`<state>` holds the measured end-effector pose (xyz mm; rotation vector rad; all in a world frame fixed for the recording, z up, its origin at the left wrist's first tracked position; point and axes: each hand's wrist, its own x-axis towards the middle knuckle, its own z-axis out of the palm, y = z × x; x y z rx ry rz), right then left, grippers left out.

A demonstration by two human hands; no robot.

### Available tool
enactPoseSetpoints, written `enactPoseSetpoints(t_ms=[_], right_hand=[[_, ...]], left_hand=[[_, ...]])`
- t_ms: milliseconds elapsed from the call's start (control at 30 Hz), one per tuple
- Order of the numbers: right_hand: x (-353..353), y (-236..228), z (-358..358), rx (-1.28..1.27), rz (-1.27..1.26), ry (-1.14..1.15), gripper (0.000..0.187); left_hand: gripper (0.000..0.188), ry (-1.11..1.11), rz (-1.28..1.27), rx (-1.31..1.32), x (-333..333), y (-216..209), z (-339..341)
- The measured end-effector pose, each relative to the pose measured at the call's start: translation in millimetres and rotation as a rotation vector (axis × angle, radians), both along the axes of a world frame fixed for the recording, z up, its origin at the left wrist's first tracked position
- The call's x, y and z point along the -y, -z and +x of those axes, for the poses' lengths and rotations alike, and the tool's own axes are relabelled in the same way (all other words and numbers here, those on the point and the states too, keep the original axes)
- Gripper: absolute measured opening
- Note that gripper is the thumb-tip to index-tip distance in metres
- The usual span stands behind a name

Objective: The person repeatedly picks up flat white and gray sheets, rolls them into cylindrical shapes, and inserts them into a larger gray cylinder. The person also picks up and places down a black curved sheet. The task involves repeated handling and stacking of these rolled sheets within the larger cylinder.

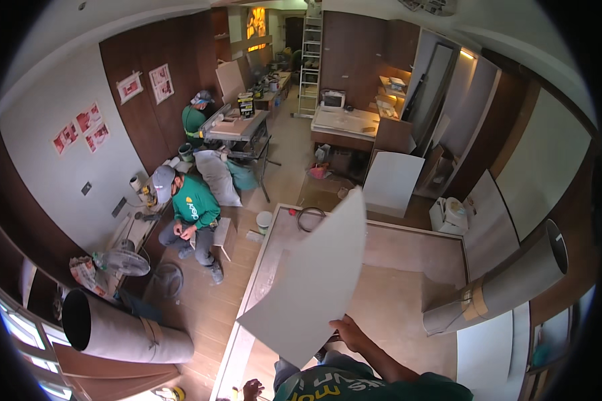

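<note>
A large pale laminate sheet point(314, 274), thin and slightly curved, stands up in front of me. My right hand point(344, 332) is closed on its lower right edge, thumb and fingers pinching it. Low in the picture, my left hand point(253, 389) is away from the sheet with its fingers loosely bent. I see nothing held in it. Beneath the sheet lies a wide, brownish, framed panel point(394, 267). The sheet hides part of this panel and of the floor beyond.
Rolled grey sheets point(124, 334) lie at left, with another roll point(508, 287) at right. One person sits on a stool point(222, 237); another works behind a table saw point(241, 127). A fan point(124, 262), white bucket point(264, 220) and ladder point(310, 67) stand around.
</note>
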<state>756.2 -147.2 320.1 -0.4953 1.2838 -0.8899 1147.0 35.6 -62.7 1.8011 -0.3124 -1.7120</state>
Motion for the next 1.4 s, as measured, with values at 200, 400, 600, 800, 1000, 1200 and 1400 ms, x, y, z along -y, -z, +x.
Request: enactPoseSetpoints(t_ms=[200, 400, 600, 800, 1000, 1200, 1400], right_hand=[[7.5, 61.6, 6.4, 0.089, -0.137, 0.393, 0.036], [-13.9, 121.4, -20.6, 0.124, -0.135, 0.783, 0.028], [-42.2, 157.2, -32.4, 0.198, -0.147, 1.029, 0.032], [-57.4, 168.3, -45.8, 0.263, -0.093, 1.134, 0.037], [-73.9, 171.7, -81.2, 0.040, -0.282, 0.949, 0.013], [-61.4, 213.0, -115.9, -0.519, -0.444, 0.811, 0.016], [-50.3, 196.5, -170.7, 0.515, -0.424, 1.066, 0.051]], left_hand=[[0.034, 0.400, -0.524, 0.568, 172.3, -40.0, 45.1], [0.040, 0.842, -1.008, 0.368, 362.1, -261.0, -130.6], [0.043, 1.570, -1.315, 0.010, 357.4, -366.5, -352.9], [0.064, 2.200, -1.398, 0.325, 257.3, -340.1, -501.5], [0.035, 2.576, -1.337, 0.496, 204.9, -297.3, -567.6], [0.021, 2.574, -1.244, 0.563, 199.8, -223.9, -610.2], [0.019, 2.727, -1.383, 0.486, 199.9, -282.9, -640.7]])
